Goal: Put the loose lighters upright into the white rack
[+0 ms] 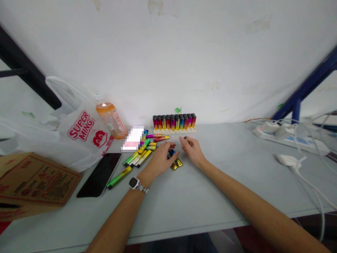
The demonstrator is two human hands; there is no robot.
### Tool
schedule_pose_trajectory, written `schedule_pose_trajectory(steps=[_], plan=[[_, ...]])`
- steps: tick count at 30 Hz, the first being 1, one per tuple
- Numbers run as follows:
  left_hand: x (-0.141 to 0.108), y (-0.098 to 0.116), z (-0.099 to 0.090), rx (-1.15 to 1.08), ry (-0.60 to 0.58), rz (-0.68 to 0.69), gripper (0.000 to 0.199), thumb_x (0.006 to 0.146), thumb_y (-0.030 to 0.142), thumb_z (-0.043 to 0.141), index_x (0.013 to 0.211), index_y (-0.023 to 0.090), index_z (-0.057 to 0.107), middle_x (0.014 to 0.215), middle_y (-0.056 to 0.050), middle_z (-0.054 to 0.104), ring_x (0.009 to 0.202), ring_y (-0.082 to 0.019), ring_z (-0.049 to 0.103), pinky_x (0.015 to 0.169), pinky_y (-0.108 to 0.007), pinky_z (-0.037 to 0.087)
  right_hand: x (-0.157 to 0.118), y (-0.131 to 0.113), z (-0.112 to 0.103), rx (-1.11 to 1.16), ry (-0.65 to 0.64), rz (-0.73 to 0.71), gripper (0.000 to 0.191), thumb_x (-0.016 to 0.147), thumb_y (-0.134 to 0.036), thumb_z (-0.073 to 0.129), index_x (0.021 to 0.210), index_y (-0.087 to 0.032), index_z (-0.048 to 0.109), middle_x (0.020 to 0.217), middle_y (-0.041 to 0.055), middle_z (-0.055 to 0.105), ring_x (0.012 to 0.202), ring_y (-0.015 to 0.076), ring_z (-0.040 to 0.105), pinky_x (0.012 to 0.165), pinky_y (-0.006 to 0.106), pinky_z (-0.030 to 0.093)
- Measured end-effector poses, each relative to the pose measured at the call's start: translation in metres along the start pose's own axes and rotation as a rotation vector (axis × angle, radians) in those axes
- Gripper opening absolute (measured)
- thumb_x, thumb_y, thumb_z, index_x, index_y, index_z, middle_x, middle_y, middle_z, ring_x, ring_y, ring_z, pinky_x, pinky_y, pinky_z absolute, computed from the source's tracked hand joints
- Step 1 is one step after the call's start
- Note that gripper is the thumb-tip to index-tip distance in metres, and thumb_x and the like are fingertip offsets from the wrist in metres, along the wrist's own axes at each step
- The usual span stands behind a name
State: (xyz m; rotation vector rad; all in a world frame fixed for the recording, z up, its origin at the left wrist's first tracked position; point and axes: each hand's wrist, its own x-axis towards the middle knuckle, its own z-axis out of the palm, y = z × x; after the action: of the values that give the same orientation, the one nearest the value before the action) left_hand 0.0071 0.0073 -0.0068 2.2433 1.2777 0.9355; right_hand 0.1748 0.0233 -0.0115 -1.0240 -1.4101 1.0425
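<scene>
My left hand (159, 159), with a watch (134, 182) on its wrist, curves over a few shiny blue-and-gold lighters (179, 162) on the table. Its thumb and fingers are apart, and the hand partly hides the lighters. Close by on the right, my right hand (193, 150) is closed, fingertips pressed together. A small dark piece shows at those fingertips; I cannot make out what it is. Behind both hands, rows of upright colourful lighters (173, 122) with black tops stand in a pale holder (175, 132). Several loose green, yellow and pink lighters (134, 159) lie left of my left hand.
Left on the grey table (210, 207) are a phone (100, 175), a cardboard box (39, 186), a white plastic bag (76, 130) and an orange drink bottle (110, 117). A blurred-out card (133, 138) lies near the lighters. At right are a power strip (289, 138) and white cables (316, 195).
</scene>
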Motion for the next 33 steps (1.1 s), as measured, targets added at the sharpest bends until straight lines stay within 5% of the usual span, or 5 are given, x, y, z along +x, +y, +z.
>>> schedule_pose_trajectory(steps=[10,17,25,33], plan=[[0.001,0.003,0.001,0.044,-0.010,-0.005,0.018,0.089,0.030,0.061,0.102,0.018,0.065,0.105,-0.009,0.068,0.103,-0.025,0.063,0.094,-0.044,0.051,-0.005,-0.001,-0.002,-0.240,0.091,-0.096,0.029,0.083,-0.034,0.045,0.057,-0.023,0.038,0.052,-0.0057,0.035,0.054,0.0111,0.036,0.055,0.027,0.026],[0.001,0.006,-0.001,0.063,-0.045,-0.033,0.017,0.089,0.030,0.059,0.100,0.018,0.064,0.105,-0.009,0.067,0.105,-0.026,0.063,0.096,-0.045,0.050,-0.005,-0.002,-0.002,-0.247,0.088,-0.100,0.031,0.084,-0.035,0.045,0.057,-0.022,0.038,0.052,-0.0061,0.034,0.054,0.0106,0.035,0.054,0.027,0.025],[0.000,0.002,0.005,0.122,-0.043,0.004,0.021,0.090,0.034,0.059,0.102,0.016,0.065,0.104,-0.010,0.066,0.104,-0.028,0.060,0.095,-0.047,0.048,-0.012,-0.010,-0.001,-0.205,0.029,-0.127,0.048,0.086,-0.057,0.055,0.058,-0.022,0.037,0.053,-0.0071,0.028,0.052,0.0092,0.028,0.051,0.027,0.021],[0.000,0.007,0.009,0.173,-0.070,-0.012,0.022,0.091,0.034,0.059,0.105,0.018,0.064,0.108,-0.010,0.065,0.106,-0.029,0.058,0.093,-0.046,0.047,-0.009,-0.003,-0.001,-0.299,0.053,-0.113,0.034,0.087,-0.039,0.046,0.058,-0.022,0.040,0.053,-0.0056,0.035,0.054,0.0107,0.035,0.054,0.026,0.026]])
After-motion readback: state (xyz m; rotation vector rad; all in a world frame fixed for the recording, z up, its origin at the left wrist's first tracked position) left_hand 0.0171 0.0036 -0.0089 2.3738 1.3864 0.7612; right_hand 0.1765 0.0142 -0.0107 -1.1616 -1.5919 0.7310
